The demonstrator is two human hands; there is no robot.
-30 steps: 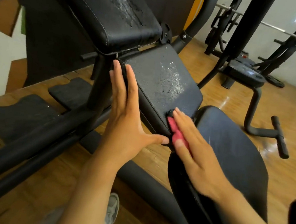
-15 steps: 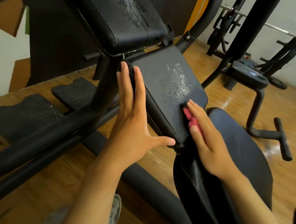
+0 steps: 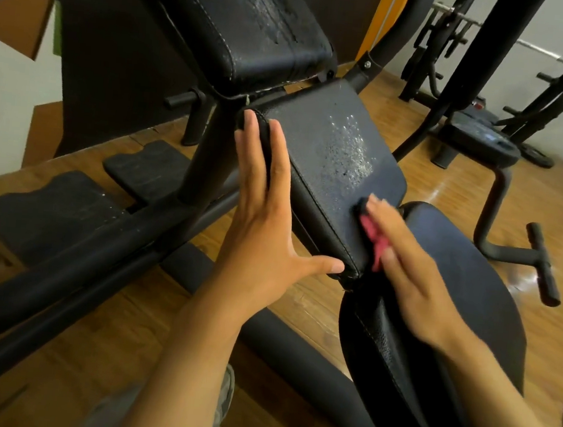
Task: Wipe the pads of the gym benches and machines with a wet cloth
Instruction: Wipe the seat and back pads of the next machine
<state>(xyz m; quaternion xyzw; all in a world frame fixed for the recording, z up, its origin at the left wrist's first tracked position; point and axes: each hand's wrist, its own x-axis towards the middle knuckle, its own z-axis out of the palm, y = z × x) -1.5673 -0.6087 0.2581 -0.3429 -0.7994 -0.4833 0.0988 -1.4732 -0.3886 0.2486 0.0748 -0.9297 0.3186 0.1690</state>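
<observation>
Cloth (image 3: 372,236) has moved up since half a second ago: your right hand (image 3: 415,274) has slid it from the near corner of the middle pad (image 3: 333,156) further onto the pad's top face, toward the patch of water droplets (image 3: 351,151). The hand is motion-blurred; fingers look straight and flat, pressing the pink cloth down rather than gripping it, and only a strip of cloth shows under them. Your left hand (image 3: 266,218) hasn't shifted: palm flat against the pad's left side edge, fingers extended upward, thumb splayed toward the near corner, holding nothing. So the cloth sits on the pad's near right part, apart from the left hand and across the corner from its thumb. Upper pad (image 3: 243,27) also carries wet streaks. Lower seat pad (image 3: 473,273) sits just below your right wrist.
</observation>
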